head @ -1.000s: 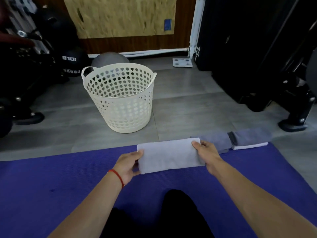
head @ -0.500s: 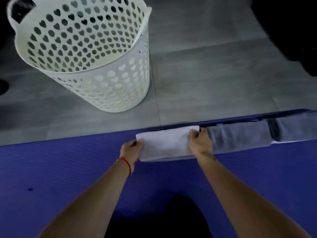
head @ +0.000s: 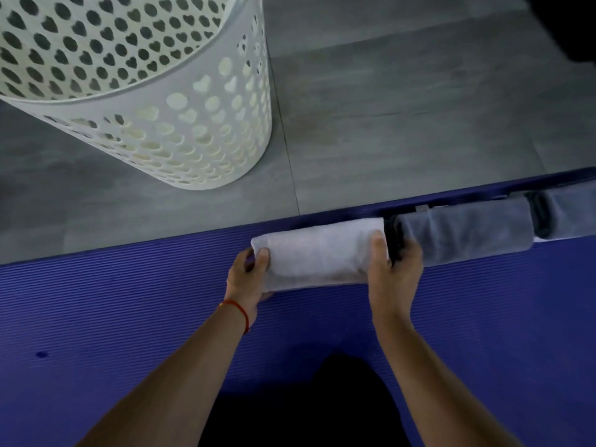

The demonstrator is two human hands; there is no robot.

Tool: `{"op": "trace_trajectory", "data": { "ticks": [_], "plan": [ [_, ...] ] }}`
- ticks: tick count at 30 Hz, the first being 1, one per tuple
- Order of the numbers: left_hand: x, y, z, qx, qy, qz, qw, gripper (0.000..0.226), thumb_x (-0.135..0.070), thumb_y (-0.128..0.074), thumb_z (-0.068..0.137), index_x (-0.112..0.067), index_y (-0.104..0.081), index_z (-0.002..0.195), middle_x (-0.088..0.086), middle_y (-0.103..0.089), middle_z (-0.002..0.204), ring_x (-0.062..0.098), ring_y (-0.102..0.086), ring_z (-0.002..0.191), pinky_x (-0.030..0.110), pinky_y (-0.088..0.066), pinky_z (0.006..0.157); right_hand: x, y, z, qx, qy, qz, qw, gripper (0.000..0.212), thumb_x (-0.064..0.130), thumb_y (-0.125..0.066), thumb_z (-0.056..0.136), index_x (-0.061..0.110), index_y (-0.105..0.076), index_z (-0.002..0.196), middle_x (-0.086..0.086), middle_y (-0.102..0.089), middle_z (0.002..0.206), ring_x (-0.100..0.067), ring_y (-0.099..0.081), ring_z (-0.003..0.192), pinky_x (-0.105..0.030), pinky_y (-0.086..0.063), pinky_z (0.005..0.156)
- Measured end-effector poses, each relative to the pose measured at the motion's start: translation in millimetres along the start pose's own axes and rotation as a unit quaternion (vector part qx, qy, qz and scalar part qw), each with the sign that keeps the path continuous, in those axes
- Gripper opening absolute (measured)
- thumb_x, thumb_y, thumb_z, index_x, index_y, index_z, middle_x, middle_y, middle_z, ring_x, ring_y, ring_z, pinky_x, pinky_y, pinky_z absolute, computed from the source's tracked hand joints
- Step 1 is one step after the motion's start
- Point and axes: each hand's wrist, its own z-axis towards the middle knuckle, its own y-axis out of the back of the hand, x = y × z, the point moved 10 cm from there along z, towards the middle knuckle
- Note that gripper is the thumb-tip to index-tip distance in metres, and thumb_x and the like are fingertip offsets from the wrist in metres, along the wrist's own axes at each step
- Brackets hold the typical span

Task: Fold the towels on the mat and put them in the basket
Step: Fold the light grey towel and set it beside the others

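A folded light grey towel (head: 317,253) lies near the far edge of the purple mat (head: 129,317). My left hand (head: 248,277) grips its left end, thumb on top and fingers beneath. My right hand (head: 395,269) grips its right end the same way. Just to the right lies a folded darker grey towel (head: 464,232), and another folded grey towel (head: 567,214) sits beyond it at the frame's edge. The white perforated basket (head: 180,124) stands on the floor at the upper left, its inside only partly in view.
Grey floor tiles (head: 403,124) spread between the mat and the basket. A dark object (head: 574,24) fills the top right corner. My dark-clothed knee (head: 306,408) is at the bottom centre.
The view has dropped and come closer to the mat and basket. Both hands have kept their grip on the light towel, which has come nearer the mat's far edge.
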Motion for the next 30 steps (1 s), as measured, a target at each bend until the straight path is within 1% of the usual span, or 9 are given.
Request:
{"op": "trace_trajectory", "data": {
  "ticks": [2,4,6,8,12,18,22,27,30],
  "plan": [
    [1,0,1,0.009,0.006,-0.018,1.0,0.039,-0.048,-0.066,0.094,-0.029,-0.062,0.128,-0.001,-0.065,0.126,0.023,-0.066,0.112,0.049,-0.062,0.083,-14,11,-33,-0.024,-0.074,0.085,0.993,0.089,0.072,-0.071,0.079,0.039,-0.028,0.149,-0.01,-0.038,0.155,-0.023,-0.048,0.134,-0.051,-0.051,0.106],
    [-2,-1,0,0.007,0.008,-0.009,1.0,0.038,-0.047,-0.065,0.095,-0.027,-0.061,0.128,-0.001,-0.066,0.124,0.023,-0.067,0.11,0.048,-0.063,0.082,-28,-3,-66,0.0,-0.132,0.133,0.982,0.086,0.063,-0.074,0.082,0.053,-0.015,0.145,-0.009,-0.026,0.16,-0.029,-0.04,0.14,-0.047,-0.043,0.111],
    [-4,-1,0,0.0,0.012,0.006,1.0,0.038,-0.047,-0.064,0.096,-0.028,-0.06,0.128,-0.001,-0.063,0.122,0.024,-0.065,0.11,0.049,-0.063,0.082,-31,-24,-85,0.014,-0.109,0.147,0.983,0.073,0.051,-0.072,0.089,0.048,-0.02,0.14,-0.014,-0.029,0.158,-0.027,-0.039,0.14,-0.034,-0.042,0.107],
    [-8,-1,0,0.005,0.018,0.031,0.999,0.038,-0.048,-0.062,0.096,-0.028,-0.058,0.129,-0.001,-0.06,0.123,0.026,-0.063,0.11,0.052,-0.063,0.082,-28,-51,-95,0.032,-0.065,0.124,0.99,0.052,0.046,-0.069,0.094,0.043,-0.032,0.13,-0.013,-0.045,0.146,-0.021,-0.051,0.123,-0.017,-0.048,0.093],
    [-15,-2,0,0.02,0.015,0.068,0.997,0.034,-0.047,-0.061,0.098,-0.029,-0.057,0.127,-0.001,-0.06,0.119,0.027,-0.063,0.108,0.053,-0.062,0.079,-20,-85,-96,0.051,-0.018,0.117,0.992,0.034,0.055,-0.061,0.095,0.047,-0.04,0.121,-0.005,-0.05,0.129,-0.019,-0.06,0.105,-0.037,-0.059,0.08],
    [-18,-7,-4,0.034,0.001,0.098,0.995,0.039,-0.048,-0.062,0.097,-0.033,-0.052,0.132,0.0,-0.056,0.13,0.026,-0.062,0.112,0.051,-0.063,0.077,-31,-90,-70,0.036,-0.043,0.138,0.989,0.038,0.047,-0.069,0.088,0.053,-0.04,0.111,-0.015,-0.05,0.127,-0.033,-0.058,0.112,-0.049,-0.062,0.079],
    [-20,-4,-9,0.049,-0.003,0.104,0.993,0.039,-0.044,-0.064,0.098,-0.033,-0.052,0.133,-0.001,-0.059,0.13,0.023,-0.063,0.112,0.049,-0.063,0.079,-34,-84,-71,0.001,-0.044,0.135,0.99,0.04,0.041,-0.077,0.086,0.045,-0.047,0.112,-0.019,-0.052,0.129,-0.033,-0.063,0.105,-0.042,-0.064,0.072],
    [-21,-2,-6,0.079,0.025,0.105,0.991,0.03,-0.043,-0.067,0.096,-0.035,-0.057,0.123,0.0,-0.064,0.128,0.025,-0.065,0.114,0.054,-0.062,0.081,-38,-92,-71,-0.007,-0.057,0.154,0.986,0.055,0.043,-0.085,0.079,0.041,-0.045,0.116,-0.011,-0.038,0.132,-0.023,-0.055,0.107,-0.031,-0.062,0.07],
    [-27,-11,-8,0.09,0.016,0.118,0.989,0.014,-0.041,-0.065,0.098,-0.035,-0.06,0.11,0.0,-0.068,0.12,0.025,-0.067,0.109,0.055,-0.062,0.082,-41,-94,-67,-0.04,-0.074,0.215,0.973,0.06,0.051,-0.088,0.07,0.039,-0.046,0.111,-0.015,-0.052,0.127,-0.03,-0.064,0.108,-0.03,-0.063,0.068]
  ]
}}
